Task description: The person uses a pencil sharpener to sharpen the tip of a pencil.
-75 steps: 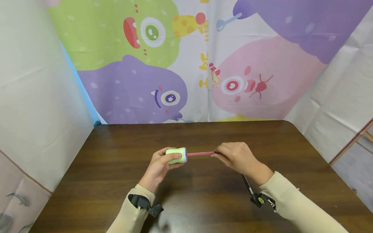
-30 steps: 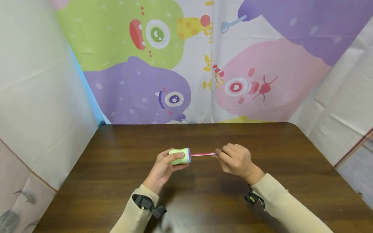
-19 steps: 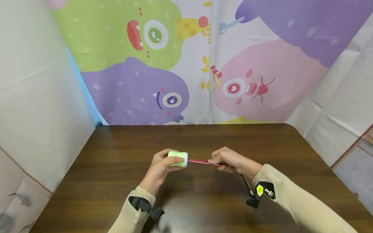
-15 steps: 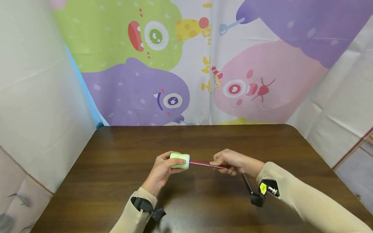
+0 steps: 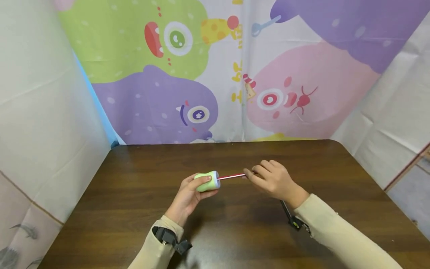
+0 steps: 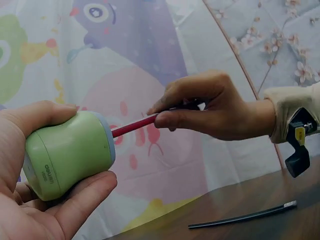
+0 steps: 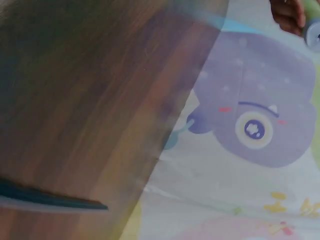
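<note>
A light green, waisted pencil sharpener (image 5: 203, 182) with a pale blue end is gripped in my left hand (image 5: 186, 196), the thumb along its near side. Out of its right end sticks a red pencil (image 5: 231, 176) with a white stripe, its tip hidden inside. My right hand (image 5: 273, 181) pinches the pencil's outer part between thumb and fingers, knuckles upward. In the left wrist view, the sharpener (image 6: 70, 155) fills the near left, and the right hand (image 6: 210, 107) holds the red pencil (image 6: 134, 126). In the right wrist view, only the sharpener's end (image 7: 313, 36) and left fingers (image 7: 290, 17) show, top right.
Both hands are above a dark brown wooden table (image 5: 151, 160). Behind it hangs a white cloth (image 5: 228, 127) printed with cartoon monsters. Black camera mounts (image 5: 171, 239) sit on both wrists. A slim dark bar (image 6: 242, 216) appears low in the left wrist view.
My right hand has rolled over on the pencil, from thumb on top to knuckles up, and risen. The pencil's outer end has tilted upward. The left hand still grips the sharpener.
</note>
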### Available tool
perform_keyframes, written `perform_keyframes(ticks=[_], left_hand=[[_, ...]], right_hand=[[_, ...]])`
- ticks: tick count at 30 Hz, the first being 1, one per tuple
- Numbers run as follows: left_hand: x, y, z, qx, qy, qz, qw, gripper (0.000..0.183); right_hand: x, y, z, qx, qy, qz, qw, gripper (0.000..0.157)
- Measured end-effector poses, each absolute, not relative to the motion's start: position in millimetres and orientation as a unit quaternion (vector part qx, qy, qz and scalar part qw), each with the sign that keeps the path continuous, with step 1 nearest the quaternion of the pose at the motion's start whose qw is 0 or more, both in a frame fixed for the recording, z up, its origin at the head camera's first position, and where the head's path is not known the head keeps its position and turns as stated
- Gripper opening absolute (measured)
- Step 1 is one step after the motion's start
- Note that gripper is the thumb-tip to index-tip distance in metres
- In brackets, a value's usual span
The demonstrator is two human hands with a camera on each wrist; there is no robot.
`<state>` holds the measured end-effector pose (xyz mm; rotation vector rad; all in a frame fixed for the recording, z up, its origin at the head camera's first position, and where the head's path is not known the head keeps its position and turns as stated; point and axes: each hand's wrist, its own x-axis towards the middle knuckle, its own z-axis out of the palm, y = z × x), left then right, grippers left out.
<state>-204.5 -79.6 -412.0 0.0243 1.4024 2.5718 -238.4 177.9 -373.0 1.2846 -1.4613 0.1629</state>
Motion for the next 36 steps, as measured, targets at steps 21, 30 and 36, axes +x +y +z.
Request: perform_keyframes(ticks=[21, 30, 36], left_hand=[[-198.0, -75.2, -418.8, 0.04, 0.542, 0.836, 0.078, 0.018], [-199.1, -75.1, -414.5, 0.053, 0.537, 0.841, 0.036, 0.029], [-201.6, -77.7, -411.7, 0.034, 0.5, 0.864, 0.049, 0.032]], right_hand=[[-243.2, 175.8, -358.3, 0.166, -0.821, 0.48, -0.261, 0.04], [-232.1, 188.5, -358.7, 0.337, -0.86, 0.381, -0.044, 0.011], [-228.8, 190.7, -366.0, 0.523, -0.739, 0.108, 0.41, 0.009]])
